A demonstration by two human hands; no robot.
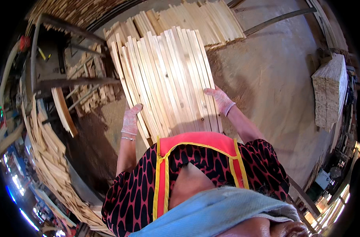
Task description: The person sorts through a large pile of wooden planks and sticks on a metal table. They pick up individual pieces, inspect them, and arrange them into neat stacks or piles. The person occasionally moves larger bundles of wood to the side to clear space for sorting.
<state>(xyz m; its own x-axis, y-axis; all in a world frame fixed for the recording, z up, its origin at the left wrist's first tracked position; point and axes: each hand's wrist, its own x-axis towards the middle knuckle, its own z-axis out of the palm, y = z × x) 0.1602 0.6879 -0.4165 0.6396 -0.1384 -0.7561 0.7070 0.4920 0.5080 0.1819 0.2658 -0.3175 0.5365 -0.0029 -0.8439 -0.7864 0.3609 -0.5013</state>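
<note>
In the head view, read from its centre, a bundle of pale wooden slats (170, 79) lies toward twelve o'clock, its far ends uneven. The gloved left hand (130, 119), at nine, grips its left edge; the gloved right hand (220, 98), at two, grips its right edge, both thumbs on top. Beyond, at twelve, a row of slats (199, 21) shows behind the far edge. At ten, a dark frame (81, 82) crowds the left edge; brown floor (278, 79) stretches at two, up to a timber stack (330, 93) near three.
</note>
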